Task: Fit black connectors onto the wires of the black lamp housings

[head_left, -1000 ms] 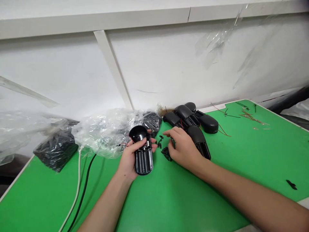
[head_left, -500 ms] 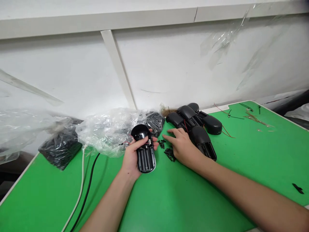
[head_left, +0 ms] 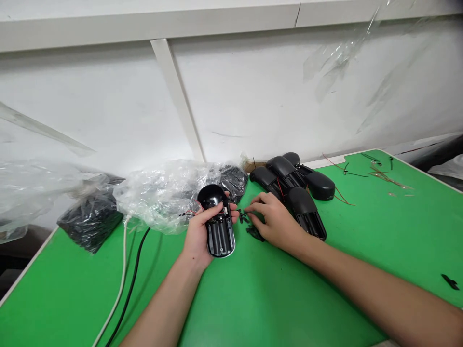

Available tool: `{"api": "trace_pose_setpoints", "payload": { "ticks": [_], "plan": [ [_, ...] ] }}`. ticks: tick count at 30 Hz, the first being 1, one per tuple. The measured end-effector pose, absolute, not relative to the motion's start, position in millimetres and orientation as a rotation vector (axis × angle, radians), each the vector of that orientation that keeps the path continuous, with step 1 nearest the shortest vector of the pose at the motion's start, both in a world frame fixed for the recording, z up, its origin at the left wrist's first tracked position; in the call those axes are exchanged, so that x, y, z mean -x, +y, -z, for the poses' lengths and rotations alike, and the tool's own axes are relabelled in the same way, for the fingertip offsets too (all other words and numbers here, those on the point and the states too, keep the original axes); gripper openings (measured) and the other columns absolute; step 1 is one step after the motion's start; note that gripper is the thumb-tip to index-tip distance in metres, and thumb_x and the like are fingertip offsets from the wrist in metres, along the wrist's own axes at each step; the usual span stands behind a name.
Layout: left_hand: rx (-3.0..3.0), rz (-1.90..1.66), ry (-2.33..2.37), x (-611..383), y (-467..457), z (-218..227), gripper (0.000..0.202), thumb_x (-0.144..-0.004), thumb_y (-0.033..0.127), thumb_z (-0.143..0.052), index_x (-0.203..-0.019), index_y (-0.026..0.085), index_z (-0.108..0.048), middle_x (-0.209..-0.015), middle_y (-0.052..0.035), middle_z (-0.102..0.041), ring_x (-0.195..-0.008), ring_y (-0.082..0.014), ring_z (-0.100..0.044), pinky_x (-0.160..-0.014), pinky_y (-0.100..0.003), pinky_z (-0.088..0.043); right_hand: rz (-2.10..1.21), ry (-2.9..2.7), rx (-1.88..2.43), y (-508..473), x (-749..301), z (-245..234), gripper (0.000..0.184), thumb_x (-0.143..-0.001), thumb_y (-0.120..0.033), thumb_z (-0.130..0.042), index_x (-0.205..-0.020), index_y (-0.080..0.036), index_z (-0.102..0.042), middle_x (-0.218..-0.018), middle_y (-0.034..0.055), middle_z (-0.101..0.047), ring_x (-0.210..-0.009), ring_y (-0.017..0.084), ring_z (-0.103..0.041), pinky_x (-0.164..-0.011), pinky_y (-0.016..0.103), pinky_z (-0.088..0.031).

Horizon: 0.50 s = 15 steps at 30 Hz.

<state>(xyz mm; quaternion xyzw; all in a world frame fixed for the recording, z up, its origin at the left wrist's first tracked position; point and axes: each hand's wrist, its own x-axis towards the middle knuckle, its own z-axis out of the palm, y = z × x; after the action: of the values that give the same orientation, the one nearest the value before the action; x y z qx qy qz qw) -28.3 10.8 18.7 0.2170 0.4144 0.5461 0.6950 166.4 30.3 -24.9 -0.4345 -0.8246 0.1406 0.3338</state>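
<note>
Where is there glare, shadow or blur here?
Head view: glints on the crumpled plastic bag and the glossy top of the held black casing; head view: a soft shadow on the green table; head view: the small black parts too smudged to make out clearly.

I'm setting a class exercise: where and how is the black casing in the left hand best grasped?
Probably pinch the black casing at its lower right edge, from the right: there the rounded end is bare, while the grip of the left hand covers the middle and red wires stick out left.
</note>
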Motion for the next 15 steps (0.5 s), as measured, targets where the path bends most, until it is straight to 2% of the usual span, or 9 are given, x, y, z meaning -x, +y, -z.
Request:
{"api": "trace_pose_setpoints", "payload": {
  "ticks": [6, 9, 12, 15],
  "plan": [
    [-0.492, -1.224, 0.928, 26.4, 9.0, -18.8, 0.046, -0.082, 0.016, -0.069, -0.125, 0.006, -0.061, -0.093, -0.015, -0.073, -0.072, -0.019, -0.071, -0.065, -0.026, -0.059, -0.4, -2.117, 1.09, 31.3, -165.5, 23.8, 0.018, -0.097, -0.01, -0.054, -0.103, -0.011, -0.072, -0.097, 0.0115, -0.064, -0.094, 0.025, -0.057, -0.084, 0.043, -0.049],
    [-0.498, -1.241, 0.94, 24.2, 7.4, -18.1, 0.045, -0.08, 0.019, -0.07, -0.123, 0.005, -0.063, -0.09, -0.0158, -0.073, -0.071, -0.0198, -0.071, -0.064, -0.026, -0.059, -0.419, -2.058, 1.057, 29.1, -164.2, 17.8, 0.017, -0.098, -0.009, -0.053, -0.104, -0.011, -0.069, -0.095, 0.0094, -0.067, -0.093, 0.022, -0.06, -0.085, 0.038, -0.05],
    [-0.517, -1.261, 0.955, 22.1, 6.3, -17.1, 0.047, -0.074, 0.02, -0.074, -0.118, 0.005, -0.064, -0.087, -0.0154, -0.073, -0.068, -0.021, -0.07, -0.061, -0.027, -0.058, -0.431, -1.984, 1.017, 24.6, -163.1, 10.7, 0.017, -0.096, -0.01, -0.055, -0.104, -0.012, -0.069, -0.094, 0.0076, -0.067, -0.091, 0.019, -0.062, -0.081, 0.033, -0.05],
    [-0.539, -1.283, 0.971, 20.7, 6.0, -16.2, 0.044, -0.064, 0.017, -0.078, -0.106, 0.006, -0.067, -0.087, -0.0147, -0.073, -0.069, -0.0217, -0.071, -0.061, -0.027, -0.058, -0.472, -1.918, 0.987, 20.9, -162.0, 6.0, 0.017, -0.093, -0.01, -0.057, -0.103, -0.013, -0.071, -0.091, 0.007, -0.066, -0.088, 0.018, -0.061, -0.077, 0.032, -0.05]
  ]
}}
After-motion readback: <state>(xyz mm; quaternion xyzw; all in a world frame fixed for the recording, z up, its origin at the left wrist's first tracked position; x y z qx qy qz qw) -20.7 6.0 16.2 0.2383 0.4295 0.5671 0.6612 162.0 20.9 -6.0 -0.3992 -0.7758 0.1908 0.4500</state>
